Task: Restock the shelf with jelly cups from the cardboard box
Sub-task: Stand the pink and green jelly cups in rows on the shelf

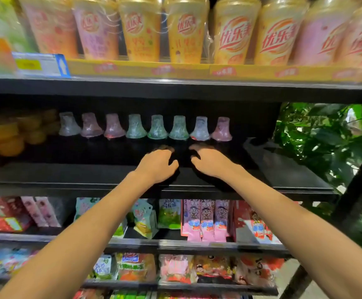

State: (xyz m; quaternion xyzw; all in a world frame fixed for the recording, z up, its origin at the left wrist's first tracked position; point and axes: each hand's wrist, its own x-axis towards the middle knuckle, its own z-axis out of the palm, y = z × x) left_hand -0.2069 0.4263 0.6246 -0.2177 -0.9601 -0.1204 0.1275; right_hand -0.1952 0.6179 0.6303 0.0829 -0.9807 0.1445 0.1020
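Several bell-shaped jelly cups (145,127) stand in one row at the back of the dark middle shelf (89,175), in clear, pink and green. My left hand (157,164) and my right hand (208,161) reach over the shelf's front edge, side by side, a little in front of the row. Both hands have loosely curled fingers and hold nothing. Neither touches a cup. The cardboard box is out of view.
Orange and yellow jelly tubs (5,137) fill the shelf's left end. Tall drink cups (186,31) line the shelf above. Snack packets (206,219) hang on the lower shelves. Green leaves (326,143) show past the shelf's right end.
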